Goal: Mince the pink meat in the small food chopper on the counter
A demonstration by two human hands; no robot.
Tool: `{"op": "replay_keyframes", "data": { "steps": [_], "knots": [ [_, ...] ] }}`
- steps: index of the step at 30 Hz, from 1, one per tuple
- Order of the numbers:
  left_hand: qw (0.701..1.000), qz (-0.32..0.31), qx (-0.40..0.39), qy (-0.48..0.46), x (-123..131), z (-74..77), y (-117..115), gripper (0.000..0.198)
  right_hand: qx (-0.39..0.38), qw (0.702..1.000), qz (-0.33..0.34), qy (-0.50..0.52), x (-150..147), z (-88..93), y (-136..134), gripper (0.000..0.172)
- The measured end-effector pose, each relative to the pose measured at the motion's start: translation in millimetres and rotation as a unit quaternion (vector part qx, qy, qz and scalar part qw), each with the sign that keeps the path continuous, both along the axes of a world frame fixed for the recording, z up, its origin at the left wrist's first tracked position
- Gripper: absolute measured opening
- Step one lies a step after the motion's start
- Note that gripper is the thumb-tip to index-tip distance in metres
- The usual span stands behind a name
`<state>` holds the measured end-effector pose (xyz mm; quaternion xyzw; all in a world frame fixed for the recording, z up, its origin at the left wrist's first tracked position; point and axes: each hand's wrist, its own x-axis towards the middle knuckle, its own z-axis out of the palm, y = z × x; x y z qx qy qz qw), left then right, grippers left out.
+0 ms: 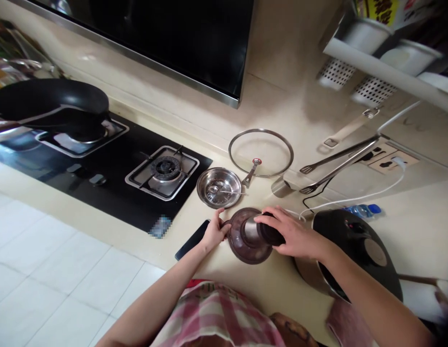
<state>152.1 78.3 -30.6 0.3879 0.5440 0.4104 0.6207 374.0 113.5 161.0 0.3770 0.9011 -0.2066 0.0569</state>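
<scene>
Our left hand [217, 232] pinches the side of a brown bowl [245, 255], which sits on the pale counter [213, 270] in front of our tummy. Our right hand [291, 233] curls around the dark end of a silver can [252, 230], tipped over the bowl. We cannot tell if they touch. Just past the bowl is 1 shiny dish [224, 176], and near it 1 clear lid [267, 147] leans on the wall [209, 113]. To our left, 1 big black pan [65, 99] sits on the stove [133, 205].
</scene>
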Motion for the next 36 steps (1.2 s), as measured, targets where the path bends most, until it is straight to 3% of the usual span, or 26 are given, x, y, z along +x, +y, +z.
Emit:
{"op": "replay_keyframes", "data": {
  "steps": [4, 9, 16, 20, 26, 30, 34, 36],
  "knots": [
    [1.0, -0.005, 0.004, -0.011, -1.5, 4.2, 0.2, 0.064, -0.038, 0.995, 0.091, 0.004, -3.7, 6.2, 10.9, 0.083],
    [1.0, -0.002, -0.012, -0.022, -1.5, 9.7, 1.9, 0.062, -0.069, 0.99, 0.12, 0.004, -2.7, 4.8, 12.1, 0.083],
    [0.999, -0.006, -0.028, -0.035, -1.8, 8.6, 3.3, 0.063, -0.056, 0.998, 0.006, -0.031, -3.1, -6.6, 20.0, 0.075],
    [0.999, -0.012, -0.023, -0.034, -2.8, 8.1, 2.5, 0.059, 0.046, 0.993, -0.042, -0.102, -14.9, -14.7, 8.4, 0.076],
    [0.998, -0.007, -0.025, -0.053, -2.7, 9.6, 0.5, 0.057, 0.186, 0.948, -0.15, -0.21, -28.5, -25.1, -23.4, 0.073],
    [0.998, -0.007, -0.027, -0.054, -2.9, 12.4, 0.5, 0.057, 0.142, 0.971, -0.129, -0.144, -19.0, -32.7, -25.1, 0.073],
    [0.999, -0.007, -0.028, -0.043, -1.7, 11.1, 1.5, 0.056, 0.087, 0.987, -0.126, -0.056, -2.8, -37.9, -13.6, 0.087],
    [0.999, -0.008, -0.03, -0.029, -1.9, 8.9, 0.7, 0.055, 0.05, 0.992, -0.117, -0.006, 4.6, -35.3, -5.3, 0.082]
  ]
}}
